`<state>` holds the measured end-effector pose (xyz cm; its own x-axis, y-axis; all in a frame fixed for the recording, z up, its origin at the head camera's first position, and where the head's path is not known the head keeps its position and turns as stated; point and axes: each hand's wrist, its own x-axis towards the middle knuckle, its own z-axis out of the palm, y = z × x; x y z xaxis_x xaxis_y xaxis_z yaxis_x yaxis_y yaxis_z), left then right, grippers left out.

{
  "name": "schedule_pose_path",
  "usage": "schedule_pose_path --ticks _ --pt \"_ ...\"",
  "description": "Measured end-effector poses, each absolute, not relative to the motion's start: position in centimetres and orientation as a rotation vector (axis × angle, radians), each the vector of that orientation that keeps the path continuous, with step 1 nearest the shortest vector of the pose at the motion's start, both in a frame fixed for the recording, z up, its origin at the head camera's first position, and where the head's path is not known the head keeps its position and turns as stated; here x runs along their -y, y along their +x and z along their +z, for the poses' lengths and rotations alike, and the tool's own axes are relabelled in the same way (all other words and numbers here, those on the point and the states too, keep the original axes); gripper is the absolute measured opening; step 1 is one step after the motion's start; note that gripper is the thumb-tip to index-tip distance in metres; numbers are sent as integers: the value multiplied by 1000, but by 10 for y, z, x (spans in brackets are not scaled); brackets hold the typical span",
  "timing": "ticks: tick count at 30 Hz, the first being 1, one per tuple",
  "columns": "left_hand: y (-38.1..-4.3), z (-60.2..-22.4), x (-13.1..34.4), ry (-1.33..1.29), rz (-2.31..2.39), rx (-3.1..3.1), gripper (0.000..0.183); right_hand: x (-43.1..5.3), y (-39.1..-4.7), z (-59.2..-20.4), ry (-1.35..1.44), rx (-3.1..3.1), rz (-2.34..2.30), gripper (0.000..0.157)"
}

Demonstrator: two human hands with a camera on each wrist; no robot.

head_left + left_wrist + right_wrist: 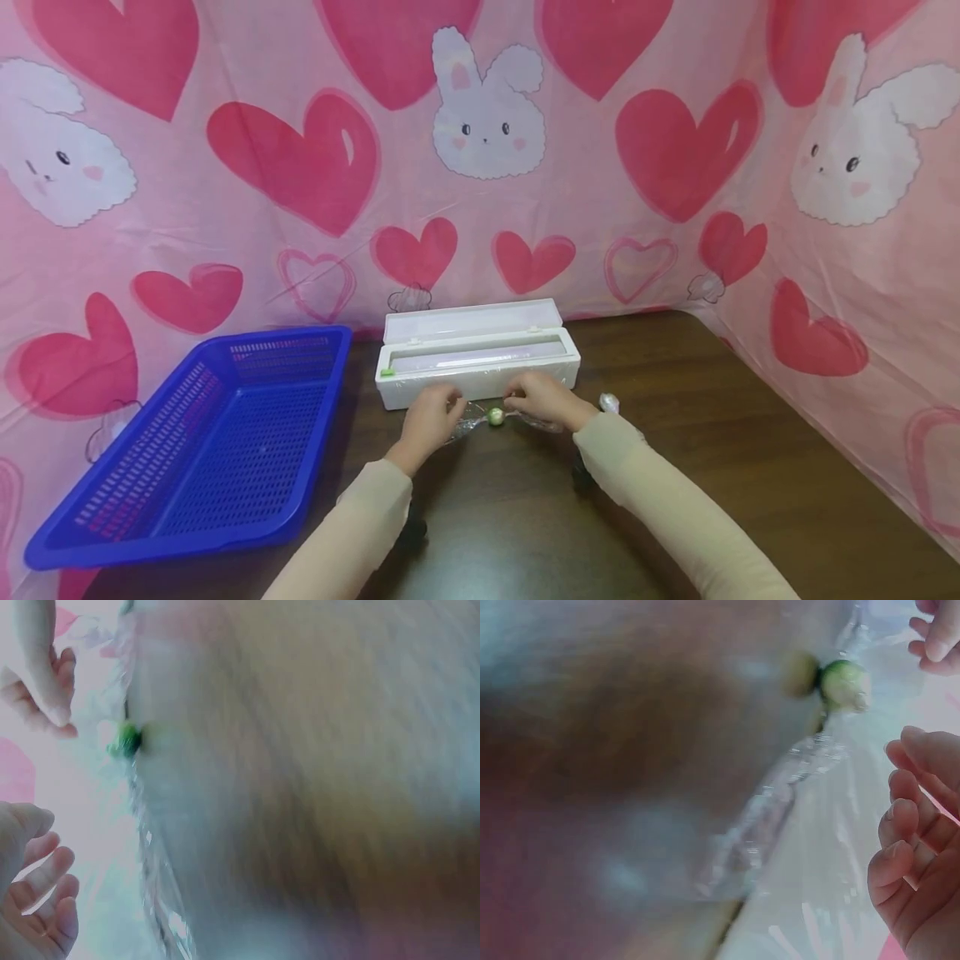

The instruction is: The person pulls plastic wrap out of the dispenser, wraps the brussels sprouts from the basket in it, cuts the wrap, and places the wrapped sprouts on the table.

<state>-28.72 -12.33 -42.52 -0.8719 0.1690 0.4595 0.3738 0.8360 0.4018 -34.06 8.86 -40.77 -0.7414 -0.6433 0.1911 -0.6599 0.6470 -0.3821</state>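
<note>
A small round green thing [496, 416], its kind unclear, sits on the table in clear plastic film [467, 423] that trails out to both sides. My left hand [433, 419] is just left of it, fingers loosely bent and holding nothing. On the other side is my right hand [546, 398], its fingers also loosely curved with nothing between them in the right wrist view. Directly behind both hands stands a long white box [480, 383] with its lid [472, 321] raised and a roll of film [480, 357] inside. The film's twisted strands [769, 802] show close up in the right wrist view.
A large blue plastic basket [300, 500] takes up the table's left side. Another small film-wrapped thing [609, 403] lies beyond my right wrist. Brown wooden table [750, 467] extends to the right, and a pink curtain [585, 192] with hearts and rabbits hangs behind.
</note>
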Motion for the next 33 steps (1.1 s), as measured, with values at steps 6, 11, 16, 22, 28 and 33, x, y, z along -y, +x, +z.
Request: schedule_pose_path --ticks 6,11,16,22,28,33 --pt "-284 -421 142 -252 -739 2490 14 -83 -344 -393 1154 2784 690 11" --pt "-284 -416 155 -128 -693 2368 22 -71 -344 -379 1142 2784 667 13" --pt "-286 -417 165 -9 -678 2321 35 -55 -345 -369 1136 2780 640 14" --pt "-289 -423 174 53 -654 2278 47 -35 -346 -361 1178 2723 593 12" --pt "-289 -427 180 59 -641 2329 54 -17 -351 -357 1192 2713 641 12" --pt "-289 -425 185 117 -643 2479 58 0 -353 -357 1151 2706 666 17"
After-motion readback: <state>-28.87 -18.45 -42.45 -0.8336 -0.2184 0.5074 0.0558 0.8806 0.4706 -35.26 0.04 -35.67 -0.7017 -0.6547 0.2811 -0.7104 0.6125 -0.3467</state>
